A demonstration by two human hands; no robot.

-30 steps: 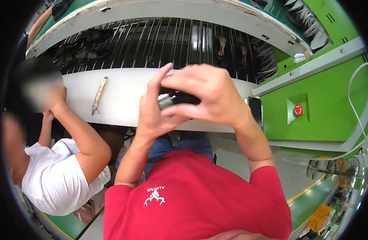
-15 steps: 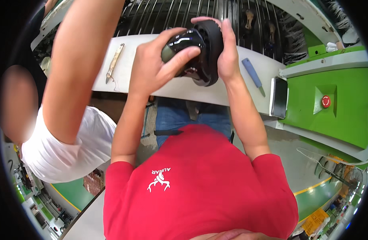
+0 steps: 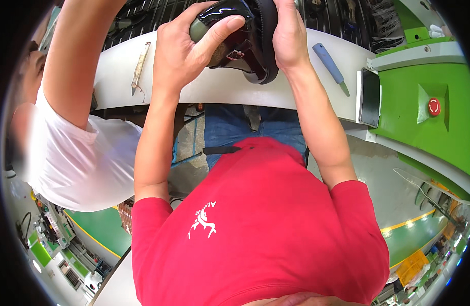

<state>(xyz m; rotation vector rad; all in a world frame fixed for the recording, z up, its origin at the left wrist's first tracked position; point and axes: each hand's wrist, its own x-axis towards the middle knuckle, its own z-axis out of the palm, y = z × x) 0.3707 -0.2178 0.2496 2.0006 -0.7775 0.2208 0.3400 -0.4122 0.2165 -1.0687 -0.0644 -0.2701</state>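
A glossy black shoe (image 3: pixel 242 43) with a greenish part and a thick black ridged sole is held above the worktable, its top cut off by the picture's edge. My left hand (image 3: pixel 176 51) grips the upper, thumb lying across it. Against the sole on the other side presses my right hand (image 3: pixel 290 38), its fingertips out of the picture. Right of that hand, a blue-handled knife (image 3: pixel 329 66) lies on the white worktable (image 3: pixel 194 92). Farther left on the table lies a knife with a pale wrapped handle (image 3: pixel 140 69).
A phone (image 3: pixel 369 97) rests against a green machine (image 3: pixel 408 117) with a red stop button (image 3: pixel 434 107) at the right. Metal rollers (image 3: pixel 158 15) run behind the table, bearing dark items. On the left, a person in a white shirt (image 3: pixel 87 158) reaches an arm across, close to my left arm.
The shoe and both my hands have moved up in the picture, away from me and slightly left. My hold looks much the same. The view has shifted a little, and the co-worker's arm has moved left.
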